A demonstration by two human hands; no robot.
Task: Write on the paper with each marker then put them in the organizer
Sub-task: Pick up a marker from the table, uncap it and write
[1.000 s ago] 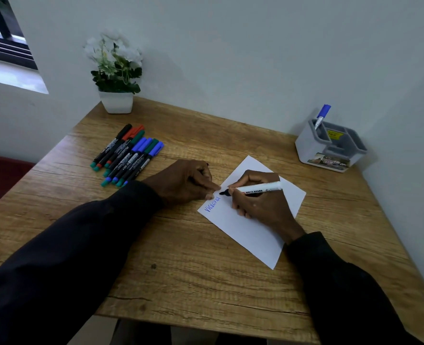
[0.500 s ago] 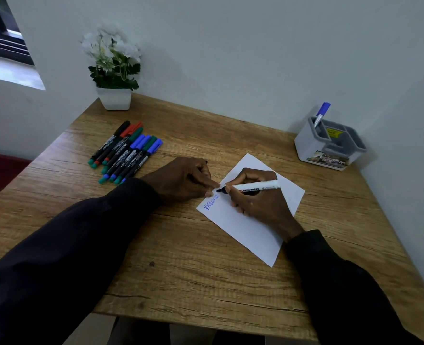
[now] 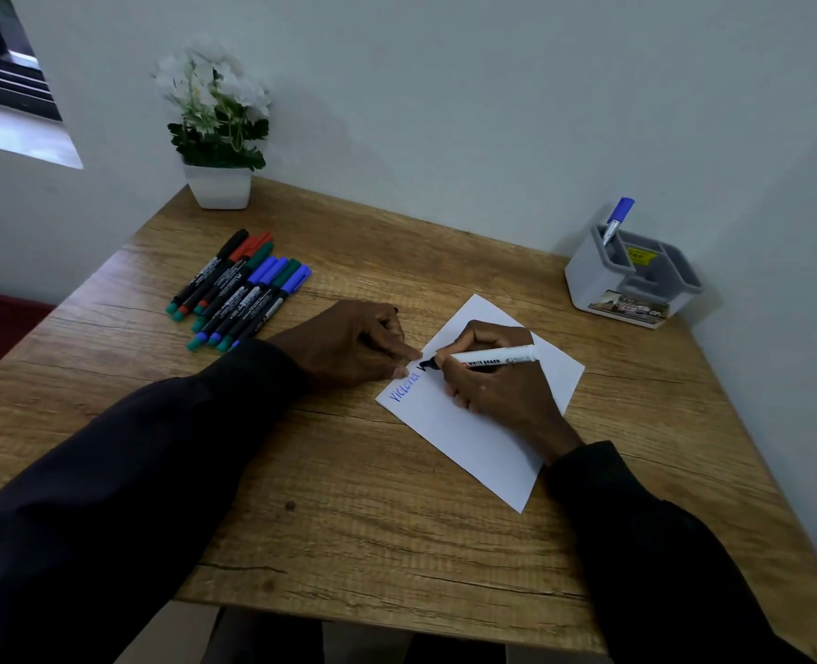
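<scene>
Paper (image 3: 473, 438): lay at an angle on the wooden table (image 3: 349, 519), right of centre, with a blue word near its left corner.
White marker (image 3: 497, 359): uncapped, black tip down on the sheet by a fresh black stroke.
Right hand (image 3: 497, 381): closed around the white marker in a writing grip.
Left hand (image 3: 353, 347): loosely curled, holding nothing, fingertips pinning the sheet's left edge.
Marker row (image 3: 241, 289): lay capped at the table's left.
Organizer (image 3: 631, 280): stood far right, 1 blue marker (image 3: 618, 220) upright inside.
</scene>
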